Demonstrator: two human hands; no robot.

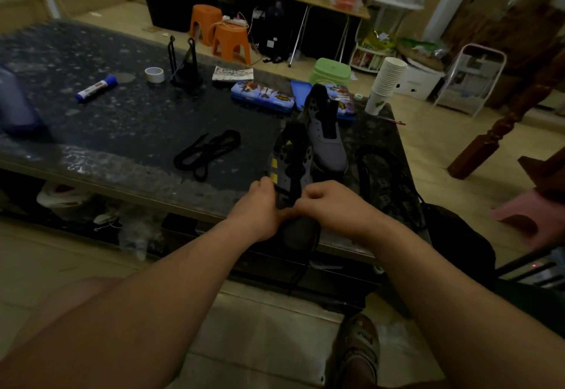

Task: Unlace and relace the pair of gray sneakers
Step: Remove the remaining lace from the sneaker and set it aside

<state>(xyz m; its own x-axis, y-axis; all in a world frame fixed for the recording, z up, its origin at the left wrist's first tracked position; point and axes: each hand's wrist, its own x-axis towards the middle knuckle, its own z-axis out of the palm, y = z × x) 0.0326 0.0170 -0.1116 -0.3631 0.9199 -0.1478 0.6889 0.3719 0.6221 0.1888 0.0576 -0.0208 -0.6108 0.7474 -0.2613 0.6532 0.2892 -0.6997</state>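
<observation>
Two gray sneakers stand on the dark stone table (122, 119) near its front edge. The near sneaker (290, 156), with yellow stripes, points its toe at me over the edge. My left hand (260, 208) and my right hand (330, 205) meet at its toe end, fingers curled, pinching a black lace (282, 191) at the lowest eyelets. An end of that lace hangs below the toe. The far sneaker (327, 140) stands behind it with bare eyelets. A loose black lace (208, 151) lies coiled on the table to the left.
On the table: a glue stick (96, 87), a tape roll (154, 74), a black stand (186, 65), blue tin cases (263, 95), a stack of paper cups (386, 85), a dark bag strap (385, 174) at the right. Stools and clutter lie beyond. My sandalled foot (357, 349) is on the floor.
</observation>
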